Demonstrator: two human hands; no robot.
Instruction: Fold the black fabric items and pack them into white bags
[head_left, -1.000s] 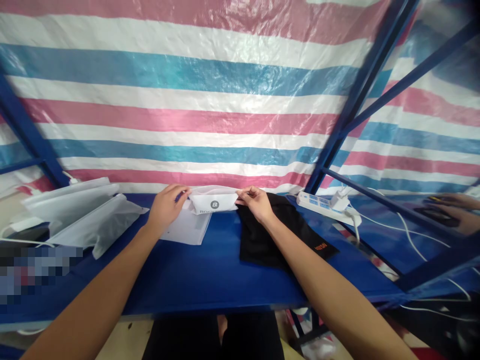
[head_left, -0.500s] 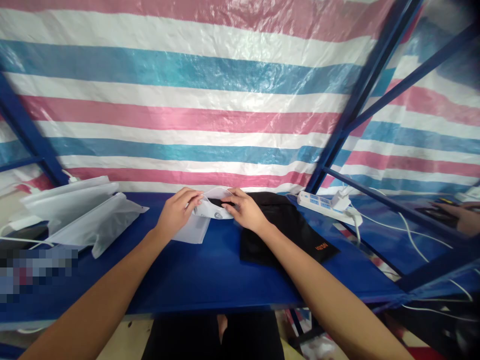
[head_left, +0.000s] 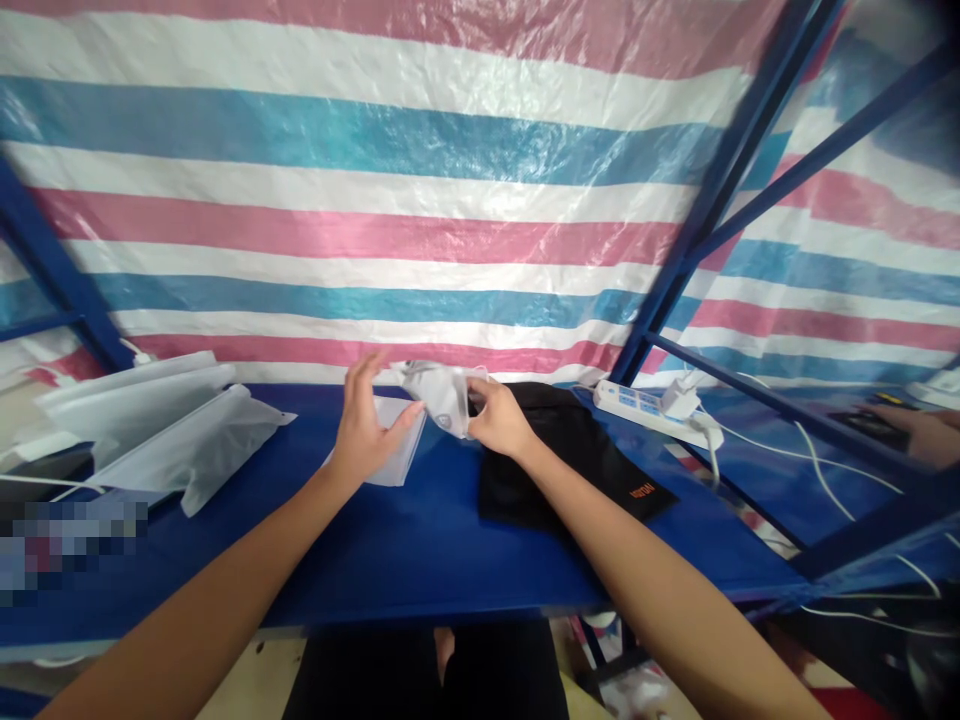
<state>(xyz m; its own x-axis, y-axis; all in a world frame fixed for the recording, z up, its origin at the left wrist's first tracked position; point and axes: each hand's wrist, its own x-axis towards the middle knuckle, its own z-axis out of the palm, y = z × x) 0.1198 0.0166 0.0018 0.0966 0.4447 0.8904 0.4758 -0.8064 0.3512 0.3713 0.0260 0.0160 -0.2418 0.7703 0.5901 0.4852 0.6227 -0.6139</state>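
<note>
Up over the far side of the blue table, in the middle: a small whitish bag with a round dark mark. Held at its right end by the right hand, thumb and fingers pinching close to the mouth. Left hand wide open, fingers up and thumb out, very near the bag's left end. Hard to tell from here if touching it.

Done so far: bag up in hand, mouth partly open on the right. Not done yet: mouth not closed, bag not put down. No way to tell how much more is left.

Inside the mouth, a dark bit. Maybe a black thing in there, maybe just shade; too small to tell. Left end of the bag crumpled and bent.

Under and beside the left hand, a flat white packet lying on the table, with no filling to be seen. To the right, a black cloth item with orange letters, lying flat, near the right hand. Over on the left, a loose heap of cloudy bags, looking thin, with no clear sign of anything inside.
</note>
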